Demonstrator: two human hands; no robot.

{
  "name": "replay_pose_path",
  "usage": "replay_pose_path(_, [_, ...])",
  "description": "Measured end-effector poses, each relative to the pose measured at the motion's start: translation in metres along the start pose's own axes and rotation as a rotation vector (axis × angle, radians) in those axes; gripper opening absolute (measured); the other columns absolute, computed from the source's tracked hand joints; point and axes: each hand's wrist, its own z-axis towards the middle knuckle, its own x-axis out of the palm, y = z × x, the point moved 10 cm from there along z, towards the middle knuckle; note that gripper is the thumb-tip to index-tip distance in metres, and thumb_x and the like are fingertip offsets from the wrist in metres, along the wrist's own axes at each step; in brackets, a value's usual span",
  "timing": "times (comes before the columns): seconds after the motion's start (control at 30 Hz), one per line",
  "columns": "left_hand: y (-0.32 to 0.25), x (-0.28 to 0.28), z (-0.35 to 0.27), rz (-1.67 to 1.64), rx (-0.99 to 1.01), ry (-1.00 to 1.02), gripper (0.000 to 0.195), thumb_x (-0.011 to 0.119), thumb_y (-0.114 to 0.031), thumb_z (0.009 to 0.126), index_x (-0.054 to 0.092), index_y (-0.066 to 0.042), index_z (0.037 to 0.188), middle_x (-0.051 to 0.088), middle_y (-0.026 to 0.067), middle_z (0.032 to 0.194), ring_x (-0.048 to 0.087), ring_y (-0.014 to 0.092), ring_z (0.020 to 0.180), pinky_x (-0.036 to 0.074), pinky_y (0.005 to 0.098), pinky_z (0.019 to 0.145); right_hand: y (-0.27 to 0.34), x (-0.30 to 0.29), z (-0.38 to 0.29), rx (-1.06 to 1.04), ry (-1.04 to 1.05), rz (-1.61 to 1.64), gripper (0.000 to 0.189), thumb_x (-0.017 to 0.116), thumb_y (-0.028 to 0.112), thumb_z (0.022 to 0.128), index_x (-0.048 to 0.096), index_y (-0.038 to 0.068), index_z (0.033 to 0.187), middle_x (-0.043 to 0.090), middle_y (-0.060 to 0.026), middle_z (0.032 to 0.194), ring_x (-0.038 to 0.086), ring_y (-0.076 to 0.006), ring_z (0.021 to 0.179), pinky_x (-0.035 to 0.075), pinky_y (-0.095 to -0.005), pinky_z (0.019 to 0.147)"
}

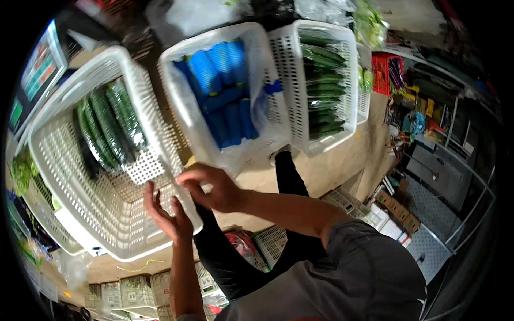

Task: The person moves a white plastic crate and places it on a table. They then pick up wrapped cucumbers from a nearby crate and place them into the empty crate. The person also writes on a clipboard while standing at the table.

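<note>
A white perforated plastic basket [120, 224] lies before me on the left, with cucumbers [106, 120] in shiny clear wrap at its far end. My left hand [170, 218] reaches over the near side of this basket, palm up and fingers apart, with nothing seen in it. Beside its right rim, my right hand [217, 186] has curled fingers and its fingertips overlap the rim. Whether they grip the rim or something small is hidden.
A lined white basket [257, 132] holds several blue-wrapped cylindrical items [219, 88]. Right of it, another white basket [295, 80] contains wrapped cucumbers [325, 88]. A red crate [381, 74] stands farther right. Stacked crates [136, 291] are at the bottom. A screen [38, 70] is at upper left.
</note>
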Motion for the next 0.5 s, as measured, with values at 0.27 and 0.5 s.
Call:
replay_pose_path(0.27, [-0.146,0.292,-0.078,-0.393,-0.08,0.825,0.051,0.061,0.0,0.091,0.047,-0.002,0.14,0.057,0.0157,0.135,0.054,0.026,0.128,0.045,0.0369,0.104,-0.121,-0.453,-0.099,0.441,-0.461,-0.724,0.034,0.073,0.015,0.087,0.064,0.007,0.118,0.066,-0.0132,0.115,0.068,-0.0269,0.094,0.056,-0.0368,0.081])
replay_pose_path(0.5, [-0.161,0.563,-0.115,-0.912,-0.597,1.015,0.058,0.058,-0.018,0.102,0.031,0.001,0.15,0.047,0.0181,0.147,0.044,0.026,0.138,0.037,0.0395,0.113,-0.157,-0.654,0.021,0.173,-0.228,-1.039,0.081,0.074,0.061,0.081,0.057,0.002,0.135,0.055,-0.0213,0.141,0.049,-0.0355,0.134,0.04,-0.0433,0.111])
